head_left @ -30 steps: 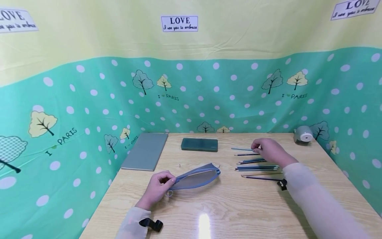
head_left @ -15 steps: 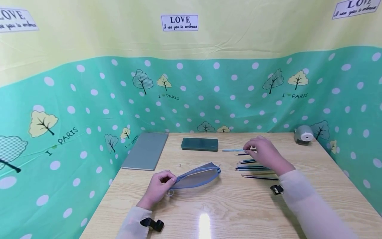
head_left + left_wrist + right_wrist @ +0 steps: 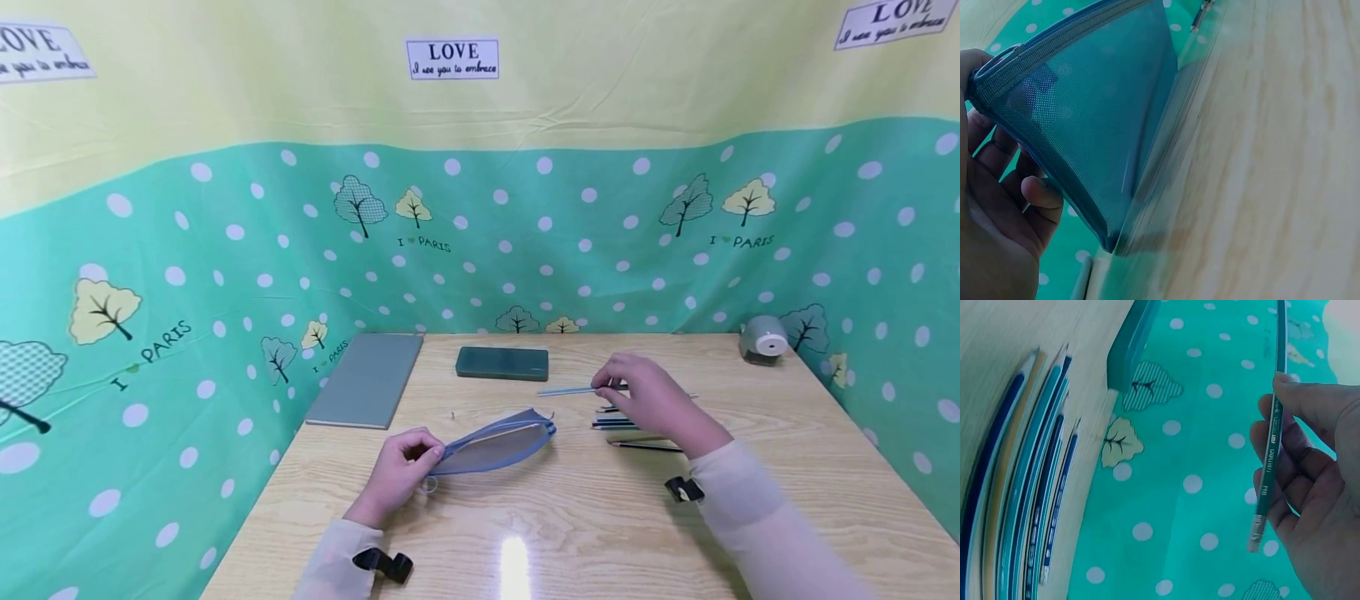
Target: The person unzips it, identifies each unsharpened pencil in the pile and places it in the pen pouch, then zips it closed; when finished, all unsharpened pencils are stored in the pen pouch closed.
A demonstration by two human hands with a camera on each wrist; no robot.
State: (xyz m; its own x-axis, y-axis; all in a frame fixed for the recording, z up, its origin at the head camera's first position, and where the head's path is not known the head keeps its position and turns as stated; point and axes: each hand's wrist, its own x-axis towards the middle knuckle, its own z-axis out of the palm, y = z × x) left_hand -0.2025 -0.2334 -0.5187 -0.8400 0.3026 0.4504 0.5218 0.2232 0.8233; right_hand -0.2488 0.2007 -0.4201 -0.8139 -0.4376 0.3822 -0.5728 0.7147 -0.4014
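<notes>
My left hand point(image 3: 403, 468) grips one corner of a blue mesh zipper pouch point(image 3: 1091, 106), whose mouth gapes towards the head camera. A thin pale stick-like thing lies inside the pouch in the head view. With thumb and fingers my right hand point(image 3: 648, 402) pinches a green pencil point(image 3: 1269, 462), lettered and tipped with an eraser. Its front end points left, towards the far side of the pouch. Below that hand several pencils point(image 3: 645, 446) lie side by side on the table, partly hidden by the hand and wrist.
A dark green pencil case point(image 3: 501, 363) lies at the back middle. To its left is a grey notebook point(image 3: 367, 379). A pencil sharpener point(image 3: 762, 340) stands at the back right. The polka-dot cloth point(image 3: 465, 250) hangs behind the wooden table point(image 3: 570, 517).
My right hand has carried the pencil leftwards from the back of the pencil row, and lately a little nearer to me. My left hand and the pouch stay put.
</notes>
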